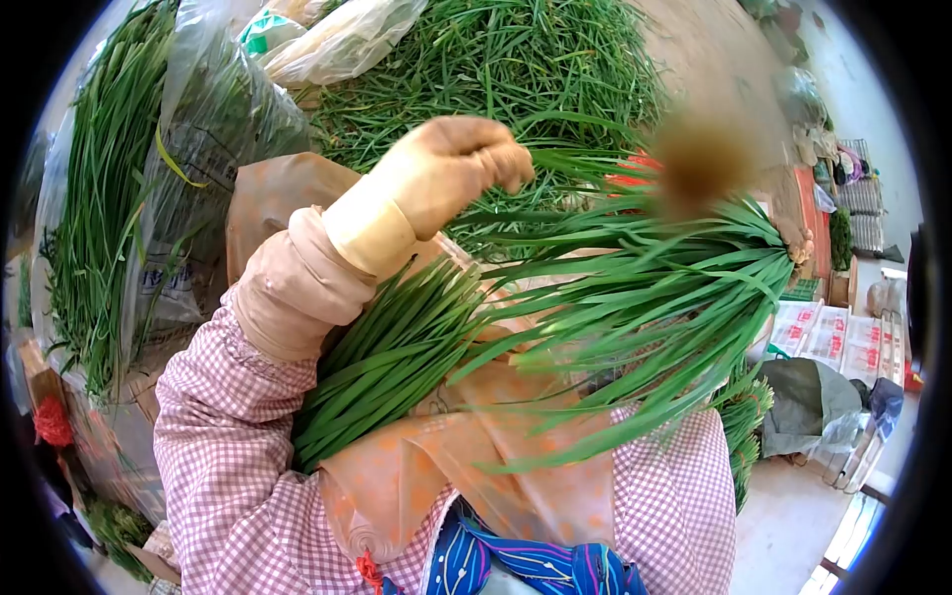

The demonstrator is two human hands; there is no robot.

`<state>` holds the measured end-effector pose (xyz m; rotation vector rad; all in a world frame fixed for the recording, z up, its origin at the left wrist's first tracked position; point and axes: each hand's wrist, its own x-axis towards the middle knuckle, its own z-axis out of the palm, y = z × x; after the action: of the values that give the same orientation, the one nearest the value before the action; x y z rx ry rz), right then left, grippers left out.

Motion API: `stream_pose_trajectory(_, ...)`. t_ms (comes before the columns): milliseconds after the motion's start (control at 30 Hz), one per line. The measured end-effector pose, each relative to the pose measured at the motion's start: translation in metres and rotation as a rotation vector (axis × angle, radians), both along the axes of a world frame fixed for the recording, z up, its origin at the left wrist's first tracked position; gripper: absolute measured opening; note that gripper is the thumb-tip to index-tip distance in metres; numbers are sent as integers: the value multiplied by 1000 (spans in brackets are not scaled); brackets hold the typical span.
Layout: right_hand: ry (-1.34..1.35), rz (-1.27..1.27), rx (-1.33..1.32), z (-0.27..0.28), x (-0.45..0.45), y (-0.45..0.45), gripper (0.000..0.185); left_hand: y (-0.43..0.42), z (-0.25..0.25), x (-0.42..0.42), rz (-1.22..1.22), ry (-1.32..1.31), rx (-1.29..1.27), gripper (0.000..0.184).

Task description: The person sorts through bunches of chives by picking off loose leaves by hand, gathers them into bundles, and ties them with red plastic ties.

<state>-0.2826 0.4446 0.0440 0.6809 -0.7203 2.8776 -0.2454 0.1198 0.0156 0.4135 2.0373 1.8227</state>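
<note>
So the left hand [451, 169], in a tan glove, is curled into a loose fist, can't see anything in it. The fanned bunch of long, flat green leaves [654, 297] sits to its right, running roughly crosswise: tips nearer that hand, gathered end far right. Can't make out the right hand, so no clue about its grip tbh.

Produce-sorting workroom: loose greens [496, 79] heaped, clear bag [233, 109] stuffed with long leaves [109, 218], red-printed white packs [838, 342].
</note>
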Motion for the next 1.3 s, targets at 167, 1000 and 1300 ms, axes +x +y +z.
stream_pose_trajectory(167, 0, 8, 0, 0, -1, -2, 7, -12, -9, -8, 503, -140, 264, 27)
stream_pose_trajectory(1000, -19, 42, -41, -6, 11, 1, 7, 12, 10, 42, -12, -236, 434, 17)
stream_pose_trajectory(1300, 27, 121, -124, 4, 21, 19, 8, 8, 13, 38, 240, -17, 312, 14)
